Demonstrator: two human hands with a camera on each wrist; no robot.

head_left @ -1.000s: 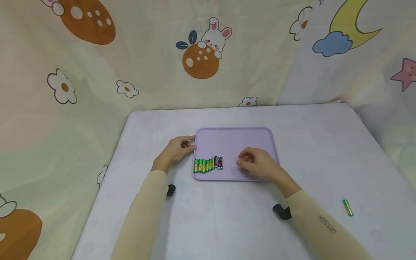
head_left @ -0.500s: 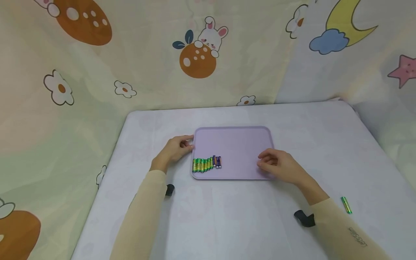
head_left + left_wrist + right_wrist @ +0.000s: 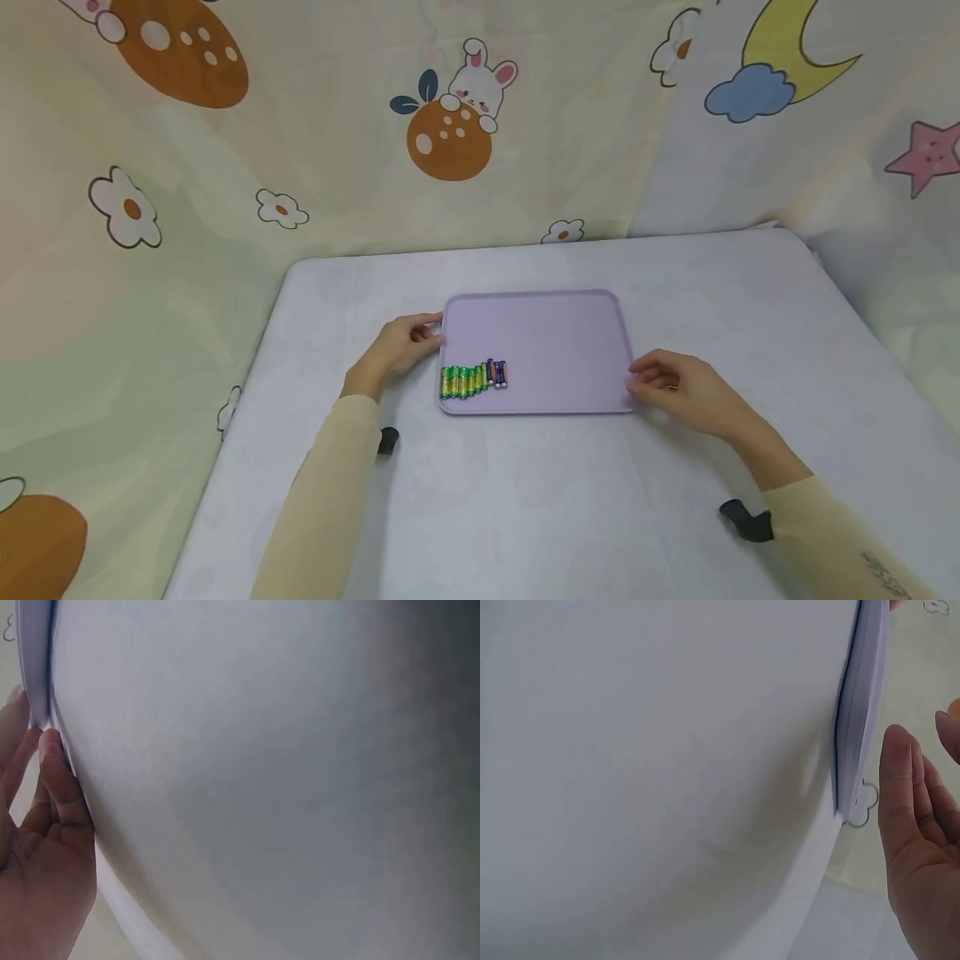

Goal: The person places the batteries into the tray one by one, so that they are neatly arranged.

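A lilac tray (image 3: 555, 342) lies flat on the table. In its lower left corner several green-and-yellow batteries (image 3: 463, 382) stand side by side in a row, and three smaller dark purple batteries (image 3: 497, 373) continue that row to the right. My left hand (image 3: 401, 346) touches the tray's left edge with thumb and fingertips; the left wrist view has the fingers against the rim (image 3: 34, 660). Beside the tray's right edge is my right hand (image 3: 686, 387), fingers loosely bent and holding nothing. In the right wrist view a gap shows between its fingers and the tray rim (image 3: 862, 705).
A white cloth covers the table (image 3: 525, 500). Behind it hangs a patterned curtain (image 3: 337, 100) with cartoon prints. A black piece (image 3: 746, 521) sticks out by the right sleeve, another black piece (image 3: 387, 441) by the left.
My right hand has moved right, from over the tray to its right edge. The loose green battery on the right of the table is now out of sight. The left hand stays at the tray.
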